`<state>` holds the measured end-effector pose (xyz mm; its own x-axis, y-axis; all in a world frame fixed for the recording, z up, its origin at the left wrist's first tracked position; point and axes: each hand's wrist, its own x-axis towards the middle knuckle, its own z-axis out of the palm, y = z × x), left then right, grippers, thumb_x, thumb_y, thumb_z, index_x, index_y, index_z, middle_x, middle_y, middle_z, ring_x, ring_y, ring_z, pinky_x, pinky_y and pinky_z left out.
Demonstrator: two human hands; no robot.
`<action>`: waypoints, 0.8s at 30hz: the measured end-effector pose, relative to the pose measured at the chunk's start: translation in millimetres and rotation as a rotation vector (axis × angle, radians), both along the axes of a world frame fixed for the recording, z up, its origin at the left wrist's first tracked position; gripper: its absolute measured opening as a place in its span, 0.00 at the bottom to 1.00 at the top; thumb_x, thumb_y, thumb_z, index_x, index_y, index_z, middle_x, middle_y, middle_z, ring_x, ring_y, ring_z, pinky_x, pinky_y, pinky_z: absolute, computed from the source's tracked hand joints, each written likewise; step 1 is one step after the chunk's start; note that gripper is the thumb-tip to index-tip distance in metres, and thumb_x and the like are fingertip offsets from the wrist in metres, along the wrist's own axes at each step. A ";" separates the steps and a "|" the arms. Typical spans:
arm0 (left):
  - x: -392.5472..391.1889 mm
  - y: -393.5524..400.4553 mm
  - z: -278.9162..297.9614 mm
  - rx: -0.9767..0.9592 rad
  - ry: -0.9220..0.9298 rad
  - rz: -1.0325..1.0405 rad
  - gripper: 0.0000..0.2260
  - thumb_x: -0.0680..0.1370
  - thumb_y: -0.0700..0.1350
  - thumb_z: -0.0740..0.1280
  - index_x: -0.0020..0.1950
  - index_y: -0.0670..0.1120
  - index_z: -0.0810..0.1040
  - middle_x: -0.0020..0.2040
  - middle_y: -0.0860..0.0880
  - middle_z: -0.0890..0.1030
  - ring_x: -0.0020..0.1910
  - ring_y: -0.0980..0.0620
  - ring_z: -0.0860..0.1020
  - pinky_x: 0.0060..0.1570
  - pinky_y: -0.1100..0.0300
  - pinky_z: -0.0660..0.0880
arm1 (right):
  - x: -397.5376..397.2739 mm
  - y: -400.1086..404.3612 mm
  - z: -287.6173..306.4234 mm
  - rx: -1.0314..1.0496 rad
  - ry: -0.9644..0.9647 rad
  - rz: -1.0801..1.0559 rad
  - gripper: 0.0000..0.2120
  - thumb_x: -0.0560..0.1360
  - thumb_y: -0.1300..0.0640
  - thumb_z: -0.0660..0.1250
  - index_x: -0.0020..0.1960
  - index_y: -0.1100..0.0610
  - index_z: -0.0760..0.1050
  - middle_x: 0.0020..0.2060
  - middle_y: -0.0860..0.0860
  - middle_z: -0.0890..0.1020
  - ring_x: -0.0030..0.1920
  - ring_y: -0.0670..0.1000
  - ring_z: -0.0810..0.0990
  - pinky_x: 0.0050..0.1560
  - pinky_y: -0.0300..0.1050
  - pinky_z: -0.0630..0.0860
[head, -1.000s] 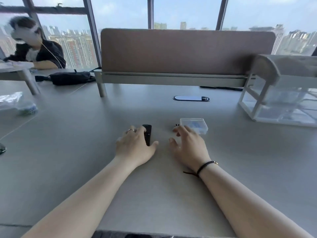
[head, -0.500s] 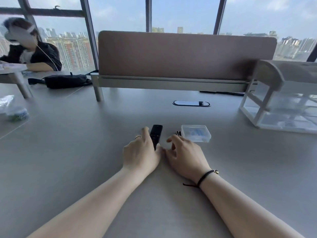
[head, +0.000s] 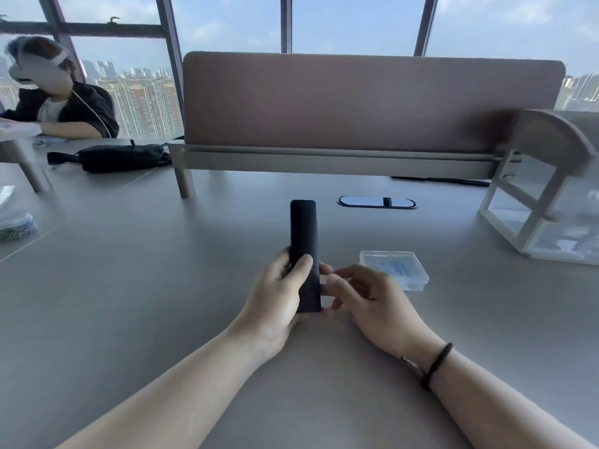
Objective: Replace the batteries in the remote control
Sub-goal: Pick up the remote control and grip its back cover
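Remote: slim black plastic remote control (head: 304,254), lifted off the grey desk (head: 129,303), plain smooth side up, far end pointing away; a second ago it lay flat on the desk
Left hand: left hand (head: 275,303) wrapped around the remote's near half, thumb pressed on top, probably to steady it so the cover can be slid; earlier it only rested over the remote
Right hand: right hand (head: 369,303) curled loosely, fingertips touching the remote's right edge near the base, gripping nothing firmly; earlier it lay near the box
Supplies: clear rectangular plastic box (head: 393,269) with pale blue contents, on the desk just right of the right hand, likely kept within reach for new batteries
Progress: cover appears still shut, judged early in the task
Surroundings: brown fabric divider panel (head: 372,102) behind; white-framed clear organiser (head: 544,202) at far right
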<state>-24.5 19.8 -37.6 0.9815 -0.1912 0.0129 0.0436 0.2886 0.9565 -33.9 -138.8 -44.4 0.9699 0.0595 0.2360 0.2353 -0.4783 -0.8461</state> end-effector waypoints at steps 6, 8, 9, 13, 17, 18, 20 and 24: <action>-10.8 -8.7 -0.8 0.049 -0.034 -0.088 0.10 0.84 0.48 0.58 0.55 0.43 0.72 0.37 0.43 0.76 0.30 0.50 0.76 0.22 0.63 0.60 | -0.2 -2.8 1.1 0.146 0.046 0.091 0.13 0.76 0.43 0.68 0.46 0.52 0.81 0.29 0.50 0.83 0.30 0.48 0.75 0.38 0.49 0.74; -11.0 -12.1 -3.5 0.094 -0.063 -0.082 0.11 0.84 0.47 0.57 0.55 0.39 0.72 0.36 0.41 0.78 0.31 0.50 0.77 0.21 0.62 0.60 | -1.7 -3.1 2.4 0.175 0.050 0.109 0.14 0.76 0.43 0.67 0.43 0.53 0.82 0.28 0.50 0.82 0.30 0.49 0.75 0.38 0.49 0.73; -11.0 -12.8 -4.6 0.105 -0.073 -0.080 0.12 0.84 0.46 0.58 0.55 0.38 0.73 0.37 0.38 0.78 0.32 0.49 0.78 0.21 0.61 0.62 | -2.5 -2.9 2.8 0.191 0.054 0.114 0.15 0.77 0.44 0.67 0.43 0.54 0.82 0.27 0.50 0.81 0.31 0.49 0.75 0.38 0.48 0.72; -12.3 -12.9 -4.4 0.104 -0.074 -0.054 0.16 0.84 0.47 0.59 0.55 0.33 0.77 0.42 0.29 0.80 0.34 0.47 0.80 0.23 0.59 0.68 | -6.9 -1.5 3.1 0.207 0.055 0.116 0.19 0.79 0.48 0.65 0.39 0.63 0.78 0.28 0.51 0.78 0.31 0.48 0.73 0.37 0.45 0.69; -14.0 -13.2 -5.5 0.049 -0.024 -0.022 0.18 0.83 0.49 0.60 0.52 0.33 0.78 0.40 0.33 0.81 0.32 0.45 0.79 0.32 0.55 0.74 | -9.2 0.5 1.4 0.203 0.061 0.115 0.18 0.79 0.51 0.66 0.35 0.61 0.77 0.28 0.54 0.78 0.30 0.41 0.75 0.38 0.37 0.69; -15.2 -13.5 -5.2 0.049 -0.020 -0.024 0.19 0.83 0.50 0.60 0.52 0.33 0.78 0.38 0.34 0.80 0.31 0.44 0.78 0.32 0.54 0.75 | -9.5 1.1 1.9 0.202 0.062 0.116 0.17 0.78 0.50 0.67 0.34 0.58 0.77 0.27 0.52 0.78 0.30 0.44 0.75 0.37 0.37 0.70; -18.2 -13.4 -4.8 0.082 -0.035 -0.033 0.21 0.84 0.53 0.58 0.48 0.36 0.77 0.33 0.38 0.79 0.27 0.44 0.75 0.26 0.57 0.73 | -9.6 1.6 2.1 0.214 0.062 0.105 0.18 0.77 0.49 0.68 0.31 0.54 0.75 0.25 0.51 0.78 0.29 0.48 0.73 0.34 0.40 0.69; -21.7 -13.2 -3.8 0.140 -0.087 -0.032 0.21 0.83 0.56 0.56 0.44 0.40 0.74 0.28 0.42 0.77 0.20 0.47 0.69 0.20 0.62 0.63 | -9.2 2.3 -0.5 0.281 0.078 0.107 0.19 0.74 0.42 0.70 0.31 0.53 0.74 0.31 0.68 0.80 0.31 0.64 0.79 0.35 0.47 0.68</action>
